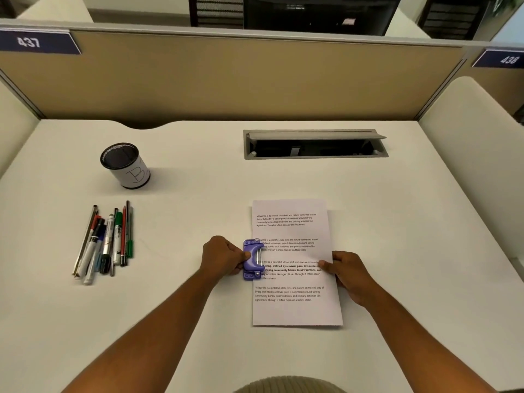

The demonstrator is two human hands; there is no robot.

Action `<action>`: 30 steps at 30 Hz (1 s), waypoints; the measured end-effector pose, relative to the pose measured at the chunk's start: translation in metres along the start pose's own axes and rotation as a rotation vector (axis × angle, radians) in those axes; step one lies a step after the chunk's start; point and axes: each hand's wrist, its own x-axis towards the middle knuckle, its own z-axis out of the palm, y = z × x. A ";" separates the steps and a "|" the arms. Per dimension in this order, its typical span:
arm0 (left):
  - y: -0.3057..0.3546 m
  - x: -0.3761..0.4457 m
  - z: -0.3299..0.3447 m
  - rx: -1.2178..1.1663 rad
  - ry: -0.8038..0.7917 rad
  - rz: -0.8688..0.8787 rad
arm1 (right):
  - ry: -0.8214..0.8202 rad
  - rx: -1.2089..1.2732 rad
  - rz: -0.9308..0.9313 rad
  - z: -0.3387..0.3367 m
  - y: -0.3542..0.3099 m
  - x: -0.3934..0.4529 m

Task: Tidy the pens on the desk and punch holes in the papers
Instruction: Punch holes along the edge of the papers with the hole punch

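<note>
Right now, two bare hands are at work on a wide white desk (198, 321). A white sheet of printed paper (295, 307) lies flat near the middle of the desk, a bit toward the right side and closer to the front edge than the back. A small purple plastic hole punch (251, 260) sits on the left edge of the paper, about halfway down the sheet. The left hand (221, 258) is wrapped around the punch from its left side, with the thumb on top of it. The right hand (348, 272) grips the right edge of the paper, with the fingers resting on top of the sheet. Near the left edge of the desk lies a loose bunch of pens and markers (106, 242), side by side and touching, with red, green, black and white ones among them. Behind the pens, toward the back left corner, stands a round black mesh pen cup (124, 165) with a white paper label marked with a big letter B. It is upright, and no pens show in it. By the back edge of the desk, on the right side, a long grey cable slot (314, 144) has its lid lifted open.
</note>
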 end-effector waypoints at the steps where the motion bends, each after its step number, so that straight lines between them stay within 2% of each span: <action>1: -0.001 0.001 0.000 0.010 -0.004 0.003 | 0.001 0.004 -0.002 0.000 0.000 0.000; 23: 0.001 -0.001 -0.003 0.032 -0.003 0.021 | -0.035 0.031 0.001 -0.003 0.000 -0.001; 30: 0.004 -0.004 0.001 0.161 0.025 0.097 | -0.045 0.035 -0.012 -0.003 0.001 -0.002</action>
